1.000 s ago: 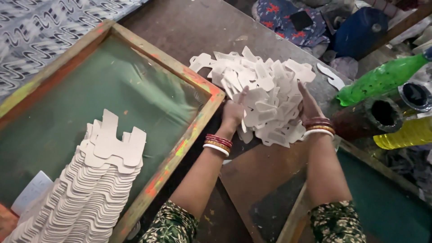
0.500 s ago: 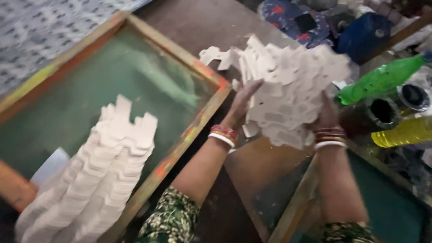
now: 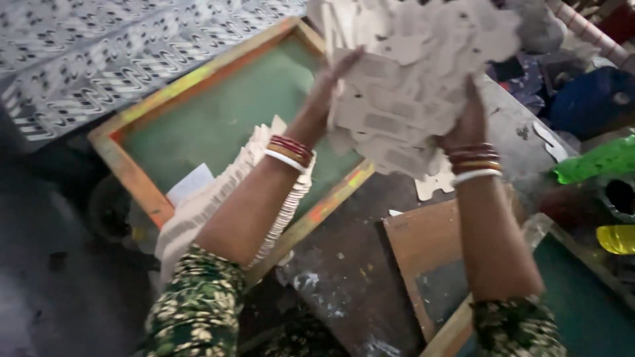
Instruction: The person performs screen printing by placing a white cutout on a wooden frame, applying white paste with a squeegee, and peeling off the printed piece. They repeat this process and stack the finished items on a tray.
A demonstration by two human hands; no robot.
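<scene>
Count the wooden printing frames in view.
2. One wooden frame with a green screen lies left, under the left arm; another frame sits lower right, partly cut off. More may lie outside view.

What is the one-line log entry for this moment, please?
left hand: holds cutouts | right hand: holds cutouts | cutouts: lifted above frame | stack: in frame

A big loose bundle of flat white die-cut carton blanks [image 3: 413,79] hangs above the far corner of the wooden-framed green screen [image 3: 198,125]. A fanned row of the same white blanks [image 3: 218,198] lies along that frame's near edge. One stray white blank [image 3: 433,185] sits on the table just past the frame's corner.
</scene>
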